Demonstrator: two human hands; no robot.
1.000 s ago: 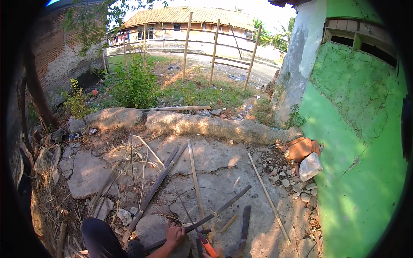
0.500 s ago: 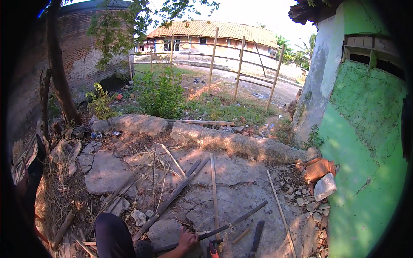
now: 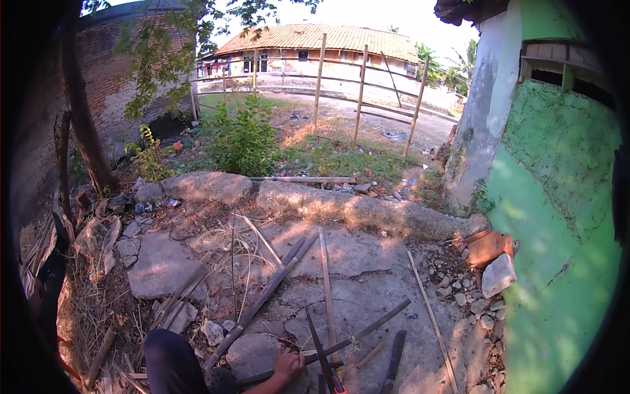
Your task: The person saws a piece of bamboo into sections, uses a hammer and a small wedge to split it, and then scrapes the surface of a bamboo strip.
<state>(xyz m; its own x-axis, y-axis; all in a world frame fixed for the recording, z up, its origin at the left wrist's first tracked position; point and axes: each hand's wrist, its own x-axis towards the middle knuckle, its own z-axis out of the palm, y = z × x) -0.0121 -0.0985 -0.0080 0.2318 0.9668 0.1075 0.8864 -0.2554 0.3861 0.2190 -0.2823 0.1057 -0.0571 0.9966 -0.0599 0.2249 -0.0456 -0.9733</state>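
Observation:
My left hand (image 3: 287, 365) grips a long dark bamboo strip (image 3: 377, 323) near its lower end, fingers closed over it. The strip slants up to the right, low over the cracked concrete, and crosses a paler upright strip (image 3: 327, 282). Just right of the hand, a hand saw (image 3: 322, 348) with an orange-red handle points its dark, tapering blade up and away. The lower edge cuts off its handle, and my right hand is out of sight. A dark-bladed machete (image 3: 396, 354) lies further right, beside a short bamboo piece (image 3: 371, 355).
My bent knee (image 3: 172, 361) is at lower left. Long split strips (image 3: 262, 302) and curled fibres (image 3: 249, 246) lie ahead. A low stone kerb (image 3: 367, 213) crosses behind. Rubble and a broken brick (image 3: 489, 248) border the green wall (image 3: 551, 217) at right.
The saw blade has come into sight, tilted up beside the bamboo strip; before, only its orange-red handle end showed. My left hand stays on the strip. The view has shifted slightly.

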